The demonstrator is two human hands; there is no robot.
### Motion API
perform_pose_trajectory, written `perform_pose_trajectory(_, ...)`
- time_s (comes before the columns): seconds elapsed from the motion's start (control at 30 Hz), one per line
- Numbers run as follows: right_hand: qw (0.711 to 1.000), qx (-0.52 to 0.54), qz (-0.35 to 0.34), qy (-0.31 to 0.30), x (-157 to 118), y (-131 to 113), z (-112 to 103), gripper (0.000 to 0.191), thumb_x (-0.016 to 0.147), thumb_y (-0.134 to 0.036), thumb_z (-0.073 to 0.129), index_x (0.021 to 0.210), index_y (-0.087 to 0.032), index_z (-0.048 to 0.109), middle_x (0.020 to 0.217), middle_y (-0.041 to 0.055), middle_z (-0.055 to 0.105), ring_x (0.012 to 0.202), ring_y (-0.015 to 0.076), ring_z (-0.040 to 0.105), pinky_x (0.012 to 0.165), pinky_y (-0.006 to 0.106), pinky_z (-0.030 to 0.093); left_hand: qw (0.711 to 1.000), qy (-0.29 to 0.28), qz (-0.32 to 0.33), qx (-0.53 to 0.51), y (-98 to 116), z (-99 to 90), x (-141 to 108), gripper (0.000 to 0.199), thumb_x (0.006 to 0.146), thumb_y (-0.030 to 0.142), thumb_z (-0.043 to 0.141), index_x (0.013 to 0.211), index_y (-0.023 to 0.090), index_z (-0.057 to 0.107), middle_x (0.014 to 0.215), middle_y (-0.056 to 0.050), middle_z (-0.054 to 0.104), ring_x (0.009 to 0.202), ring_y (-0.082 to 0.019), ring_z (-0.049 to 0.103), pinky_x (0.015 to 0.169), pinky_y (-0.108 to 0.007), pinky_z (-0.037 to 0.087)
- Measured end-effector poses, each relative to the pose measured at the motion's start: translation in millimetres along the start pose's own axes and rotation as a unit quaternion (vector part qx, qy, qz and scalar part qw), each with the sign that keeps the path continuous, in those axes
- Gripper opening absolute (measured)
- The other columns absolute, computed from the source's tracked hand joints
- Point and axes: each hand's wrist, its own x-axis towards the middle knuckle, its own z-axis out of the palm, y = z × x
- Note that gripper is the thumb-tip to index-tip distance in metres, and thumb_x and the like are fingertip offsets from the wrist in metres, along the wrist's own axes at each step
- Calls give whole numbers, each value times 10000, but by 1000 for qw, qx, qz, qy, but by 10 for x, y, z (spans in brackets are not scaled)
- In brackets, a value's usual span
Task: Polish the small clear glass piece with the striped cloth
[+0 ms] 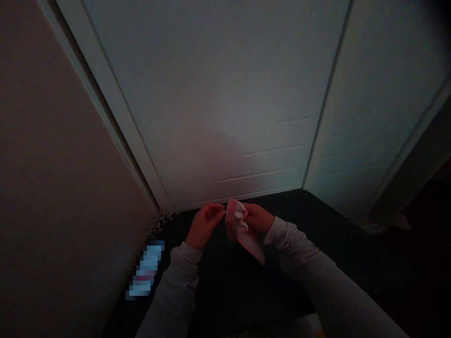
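In dim light, a pink and white piece of fabric [237, 223] hangs in front of me, its lower part tapering down and to the right. My right hand [259, 217] is closed on its upper right side, with the fingertips partly hidden by folds. At the fabric's left edge, my left hand [206, 224] pinches a tiny shiny piece [225, 212] between thumb and finger. That piece touches or nearly touches the fabric, and its kind is too small to make out.
Both hands are above a dark surface [282, 281]. A cluster of small shiny bits [160, 223] lies in its left back corner, near a bright pixelated rectangle [146, 270]. Behind stands a white panel [225, 94] with embossed hearts; a plain wall [63, 188] rises at left.
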Motion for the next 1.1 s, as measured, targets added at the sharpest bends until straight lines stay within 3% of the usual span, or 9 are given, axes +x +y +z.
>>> perform_pose_trajectory(0.1,999,29,-34,-17,222,-259,-55,213,784,-364,627,774,-157,673,697,10,664,660,169,592,620,293,482,998,7,52,18,284,-50,201,208,716,301,748,895,201,709,956,-66,748,946,-246,681,885,-378,525)
perform_pose_trajectory(0.2,997,51,-61,-16,429,-365,-122,203,710,-351,693,775,-159,673,746,28,685,722,191,612,675,311,499,996,26,73,42,405,-82,357,383,716,306,737,1091,235,698,1094,-79,742,1015,-273,679,912,-387,518)
perform_pose_trajectory(0.33,994,91,-51,6,626,-315,-183,218,711,-342,684,839,-166,671,787,37,687,730,186,616,666,300,497,993,54,51,93,361,-126,531,373,707,369,722,1064,261,738,1077,-62,757,1000,-289,690,889,-388,540)
perform_pose_trajectory(0.5,996,81,1,32,710,-162,-198,151,690,-279,687,789,-166,673,768,25,660,729,181,586,676,296,484,990,38,7,139,169,-242,677,332,704,407,705,1010,294,765,1042,-50,768,965,-296,706,862,-393,556)
perform_pose_trajectory(0.6,996,77,41,19,706,-122,-222,106,680,-246,702,753,-180,664,728,11,635,693,172,562,641,277,470,990,16,-23,139,103,-277,703,309,704,411,705,991,312,767,1020,-47,773,941,-296,713,842,-397,567)
perform_pose_trajectory(0.77,984,145,104,15,676,-148,-231,150,668,-287,740,762,-193,670,710,13,610,672,169,544,601,269,460,987,30,-38,153,140,-231,678,280,709,405,704,972,328,766,1002,-47,775,928,-306,717,848,-424,571)
perform_pose_trajectory(0.93,968,213,122,50,666,-235,-200,187,595,-258,785,737,-192,683,698,-1,609,617,134,510,543,227,406,981,48,-18,186,207,-209,625,281,717,424,697,976,335,763,949,-37,785,850,-290,733,764,-393,598)
perform_pose_trajectory(1.1,969,221,105,47,655,-378,-200,161,608,-240,796,726,-176,709,656,-9,609,616,131,536,606,243,449,972,35,-33,231,348,-217,527,270,797,404,646,1028,298,736,995,-18,776,896,-246,724,834,-370,579)
